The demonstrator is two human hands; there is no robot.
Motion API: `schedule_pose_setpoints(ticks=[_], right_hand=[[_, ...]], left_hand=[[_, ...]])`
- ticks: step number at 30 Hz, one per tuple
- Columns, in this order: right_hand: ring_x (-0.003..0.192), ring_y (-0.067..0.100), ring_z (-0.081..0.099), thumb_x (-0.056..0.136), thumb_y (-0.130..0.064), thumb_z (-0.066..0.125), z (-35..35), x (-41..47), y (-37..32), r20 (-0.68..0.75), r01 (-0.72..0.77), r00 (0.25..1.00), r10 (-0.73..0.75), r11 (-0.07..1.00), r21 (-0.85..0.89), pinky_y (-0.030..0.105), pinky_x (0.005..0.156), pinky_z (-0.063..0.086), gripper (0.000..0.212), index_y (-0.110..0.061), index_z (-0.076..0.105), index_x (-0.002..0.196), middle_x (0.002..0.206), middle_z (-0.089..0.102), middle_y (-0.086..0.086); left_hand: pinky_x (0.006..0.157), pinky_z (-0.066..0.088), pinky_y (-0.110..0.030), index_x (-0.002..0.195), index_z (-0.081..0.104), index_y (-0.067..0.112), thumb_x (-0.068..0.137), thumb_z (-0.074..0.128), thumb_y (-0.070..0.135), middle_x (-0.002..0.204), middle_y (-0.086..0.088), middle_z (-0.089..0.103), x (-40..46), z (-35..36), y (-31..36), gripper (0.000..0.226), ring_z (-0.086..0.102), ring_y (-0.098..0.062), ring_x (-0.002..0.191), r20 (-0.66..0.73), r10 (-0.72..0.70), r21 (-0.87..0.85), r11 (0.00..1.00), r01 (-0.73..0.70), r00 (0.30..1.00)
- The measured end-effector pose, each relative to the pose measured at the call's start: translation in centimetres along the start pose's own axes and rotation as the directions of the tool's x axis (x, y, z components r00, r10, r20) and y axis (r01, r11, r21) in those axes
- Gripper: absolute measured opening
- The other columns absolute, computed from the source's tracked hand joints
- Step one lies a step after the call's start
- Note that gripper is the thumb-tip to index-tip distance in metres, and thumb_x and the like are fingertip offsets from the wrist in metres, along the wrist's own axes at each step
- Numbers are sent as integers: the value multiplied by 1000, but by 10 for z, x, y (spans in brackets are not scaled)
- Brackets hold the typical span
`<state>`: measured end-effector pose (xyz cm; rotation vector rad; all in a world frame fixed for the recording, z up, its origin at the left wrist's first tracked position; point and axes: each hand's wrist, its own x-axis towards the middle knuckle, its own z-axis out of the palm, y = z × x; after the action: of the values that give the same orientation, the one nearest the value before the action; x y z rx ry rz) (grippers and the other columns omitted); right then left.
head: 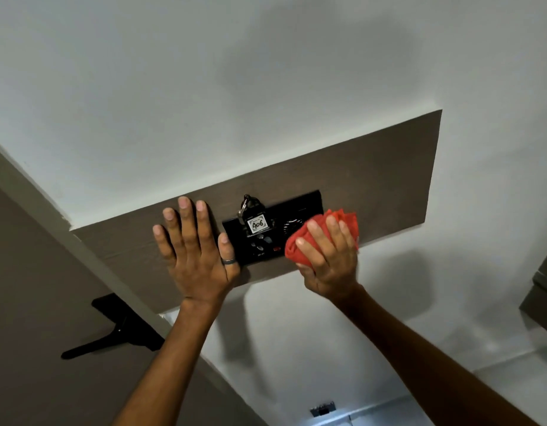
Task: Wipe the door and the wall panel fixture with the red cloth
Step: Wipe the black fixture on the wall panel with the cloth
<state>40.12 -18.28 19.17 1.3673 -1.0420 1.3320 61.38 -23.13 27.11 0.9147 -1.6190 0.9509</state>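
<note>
Switch plate (270, 229) on the wall panel (373, 179), door (35, 287) left.

- Left hand (196, 252) is lying flat, fingers spread, palm pressing just left of the black switch plate (272, 229)
- Right hand (329, 261) is gripping a bunched red cloth (327, 230) against the plate's right edge, both forearms reaching upward

Red cloth (323, 238) against wall panel fixture (343, 179)

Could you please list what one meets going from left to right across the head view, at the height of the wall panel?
Door handle → left hand flat on the brown panel → key tag marked 406 → right hand gripping the red cloth.
</note>
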Motion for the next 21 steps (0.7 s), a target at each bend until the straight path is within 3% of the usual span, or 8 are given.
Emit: schedule_pose_setpoints(ticks=[6,10,14,17,21], right_hand=[[146,38,48,109,-38,42,11,45,-20,-42,-144,988,146,989,46,52,126,35,38,-20,61,136,145,62,10],[144,41,51,107,-39,43,9,60,-29,-14,-189,982,190,980,60,57,122,39,39,-22,65,134,143,66,11],[146,40,47,108,-36,44,11,56,-35,-2,-246,969,246,969,39,56,126,32,37,-22,66,134,144,65,12],[142,42,49,110,-36,45,16,53,-32,-13,-202,979,203,978,56,58,124,34,34,-21,67,131,140,68,12],[145,42,48,111,-34,46,6,45,-15,42,-80,996,77,993,83,59,125,32,36,-20,66,136,146,63,10]], left_hand=[[128,7,-48,154,29,1,101,35,26,158,-17,32,3,-3,0,59,1,-25,157,-7,7,16,1000,-7,1000],[128,6,-48,157,23,4,100,35,27,159,-17,29,0,0,0,62,0,-24,157,-11,-4,-8,1000,3,1000],[129,5,-47,160,16,10,102,32,30,160,-20,25,-6,7,-3,63,7,-32,157,-26,3,-33,999,-4,1000],[129,5,-47,159,18,9,104,27,32,159,-19,24,-7,8,-4,61,18,-42,149,-41,8,-19,1000,-9,999],[128,6,-48,159,19,7,102,32,29,157,-23,30,-5,5,-1,62,18,-43,150,-16,12,-6,1000,-12,1000]])
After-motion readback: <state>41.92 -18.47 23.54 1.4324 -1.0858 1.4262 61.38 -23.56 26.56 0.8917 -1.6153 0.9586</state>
